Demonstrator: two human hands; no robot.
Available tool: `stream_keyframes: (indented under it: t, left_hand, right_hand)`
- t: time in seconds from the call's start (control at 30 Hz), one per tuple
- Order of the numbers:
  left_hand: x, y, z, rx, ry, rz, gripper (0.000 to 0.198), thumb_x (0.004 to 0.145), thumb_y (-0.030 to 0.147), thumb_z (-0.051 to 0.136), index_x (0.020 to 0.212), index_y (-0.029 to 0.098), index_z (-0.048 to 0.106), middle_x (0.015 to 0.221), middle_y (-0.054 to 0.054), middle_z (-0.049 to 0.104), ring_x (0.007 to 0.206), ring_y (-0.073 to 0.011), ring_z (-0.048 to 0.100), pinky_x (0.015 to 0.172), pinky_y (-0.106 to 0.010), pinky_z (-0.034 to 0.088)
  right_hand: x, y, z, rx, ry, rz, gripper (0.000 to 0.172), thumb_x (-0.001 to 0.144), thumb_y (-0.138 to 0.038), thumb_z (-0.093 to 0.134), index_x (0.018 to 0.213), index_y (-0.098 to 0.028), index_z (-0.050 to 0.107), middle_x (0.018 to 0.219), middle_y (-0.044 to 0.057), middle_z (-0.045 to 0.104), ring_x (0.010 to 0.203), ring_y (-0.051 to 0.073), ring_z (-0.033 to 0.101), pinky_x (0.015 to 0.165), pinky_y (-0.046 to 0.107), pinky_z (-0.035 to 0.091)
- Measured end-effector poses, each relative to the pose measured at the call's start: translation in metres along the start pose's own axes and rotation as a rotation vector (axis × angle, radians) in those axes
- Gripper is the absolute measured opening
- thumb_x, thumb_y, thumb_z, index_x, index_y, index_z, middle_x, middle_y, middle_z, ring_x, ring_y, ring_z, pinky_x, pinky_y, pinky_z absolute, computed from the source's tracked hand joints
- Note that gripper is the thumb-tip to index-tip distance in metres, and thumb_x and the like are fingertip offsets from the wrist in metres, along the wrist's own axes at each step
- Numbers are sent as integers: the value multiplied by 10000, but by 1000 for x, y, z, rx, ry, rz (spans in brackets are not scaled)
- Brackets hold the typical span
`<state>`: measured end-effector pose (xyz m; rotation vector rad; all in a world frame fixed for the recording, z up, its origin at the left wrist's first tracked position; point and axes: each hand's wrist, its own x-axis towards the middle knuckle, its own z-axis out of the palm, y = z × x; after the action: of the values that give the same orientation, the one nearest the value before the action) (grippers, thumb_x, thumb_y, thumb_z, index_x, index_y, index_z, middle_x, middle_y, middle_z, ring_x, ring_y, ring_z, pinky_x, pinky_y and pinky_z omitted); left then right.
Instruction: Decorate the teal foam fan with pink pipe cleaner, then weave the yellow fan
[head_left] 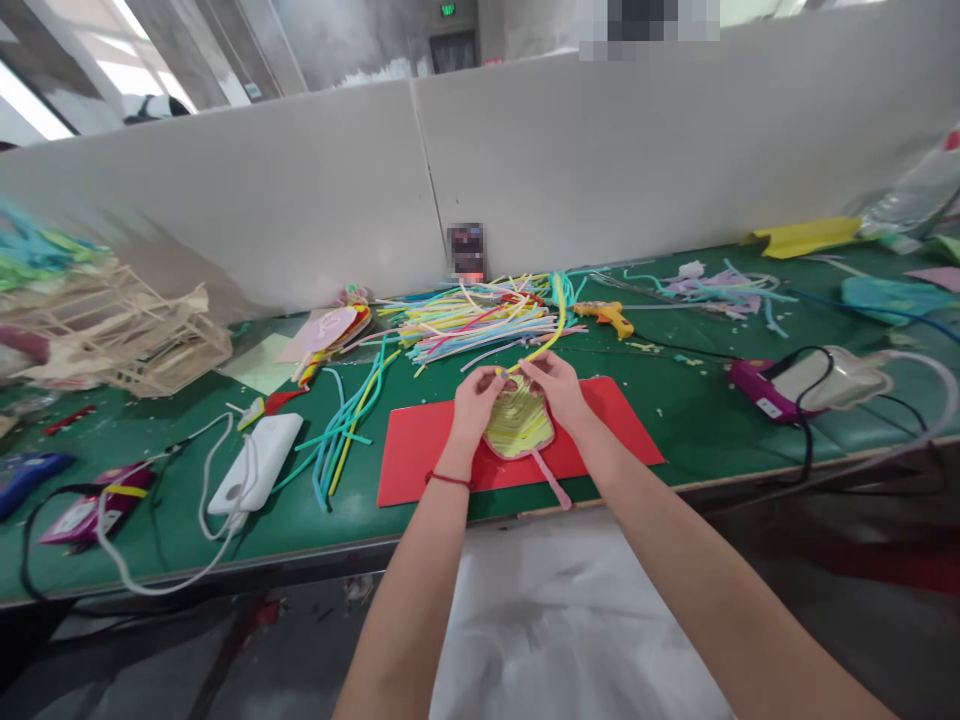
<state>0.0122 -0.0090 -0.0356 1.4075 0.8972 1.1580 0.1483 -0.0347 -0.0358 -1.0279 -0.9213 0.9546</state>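
Note:
Between my two hands runs a yellow pipe cleaner [561, 312], its free length curving up and away toward the back. My left hand [477, 402] pinches one end of it, fingers closed. A little to the right, my right hand [553, 385] grips it too, thumb and fingers together. Just below the hands lies a fan-shaped piece [519, 425] with yellow-green rows inside a pink rim and a pink handle [551, 480]. Its upper part is partly hidden by my fingers. Underneath is a red sheet [416, 450] on the green tabletop.
Behind my hands lies a pile of coloured pipe cleaners [480, 325], with a yellow glue gun [606, 318] beside it. Several blue and green stems [337, 430] lie left, near a white power bank [256, 465] with cables. A phone [467, 252] leans on the white partition [300, 200].

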Motion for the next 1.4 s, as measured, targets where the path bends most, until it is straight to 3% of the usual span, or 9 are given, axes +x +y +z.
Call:
stream_keyframes:
  t: [0.23,0.43,0.7,1.1,1.4]
  left_hand:
    - [1,-1,-4,-84,71,-22,357,686,494,670,821,172,599,742,-27,680,729,-171,673,631,-256,512]
    - [4,-1,-3,-39,87,-16,311,699,461,669,685,170,560,616,-1,645,616,-140,636,600,-248,496]
    - [1,0,1,34,35,-10,235,705,364,675,646,173,551,542,31,607,539,-116,580,584,-245,474]
    - [1,0,1,57,-9,-20,213,766,378,601,737,168,583,632,-6,645,579,-145,612,597,-277,509]
    - [-2,5,2,73,-13,13,218,752,381,627,689,175,588,606,4,640,572,-136,609,598,-255,508]
  right_hand:
    - [-3,-4,2,-56,-88,-4,324,569,-447,769,674,-184,612,526,-49,533,464,90,453,420,233,346]
    - [-2,-3,2,-73,-77,-18,344,570,-460,763,708,-184,610,562,-42,547,488,94,459,424,231,350]
    - [-2,-2,1,-59,-53,-32,362,602,-510,723,721,-212,554,599,-52,546,480,86,453,416,225,352]
    - [1,2,0,-53,-39,-33,366,615,-521,712,737,-220,543,566,-57,528,451,90,447,417,239,341]
    - [0,0,0,-69,-19,-22,354,623,-520,707,726,-209,572,536,-61,521,436,79,431,419,231,336]
